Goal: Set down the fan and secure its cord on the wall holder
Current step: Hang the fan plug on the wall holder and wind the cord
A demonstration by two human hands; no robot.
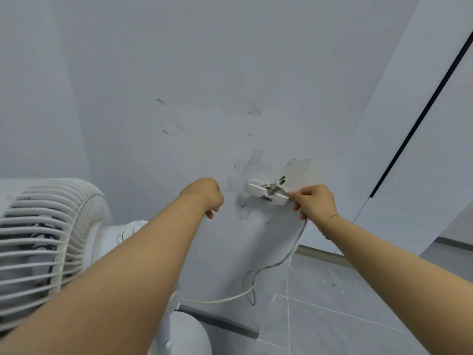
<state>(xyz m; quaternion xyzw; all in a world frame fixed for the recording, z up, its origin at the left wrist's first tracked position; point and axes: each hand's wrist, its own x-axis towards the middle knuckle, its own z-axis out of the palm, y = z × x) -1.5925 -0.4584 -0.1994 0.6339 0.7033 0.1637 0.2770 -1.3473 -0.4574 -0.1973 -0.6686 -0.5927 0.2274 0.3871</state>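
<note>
The white pedestal fan (48, 242) already stands on the floor (358, 303), well to the left of the working grip and below it. Its thin white cord (289, 254) runs from the fan's base along the floor edge, loops once, then climbs to the right hand (313, 203). That hand's fingers are pinched together on the cord right at the outer end of the wall holder (266, 192), a small white bracket taped to the wall (230, 73). The plug (277, 185) sits on the holder just left of the grip, prongs pointing up and out. The left hand (204, 194) hovers further left, loosely curled; whether it holds anything cannot be told.

The cord looks light, limp and a little springy, so it will likely sag or slip unless gripped close to the plug, where it stiffens. The holder seems fixed only by tape, so a hard pull might peel it; gentle seating is wiser.
</note>
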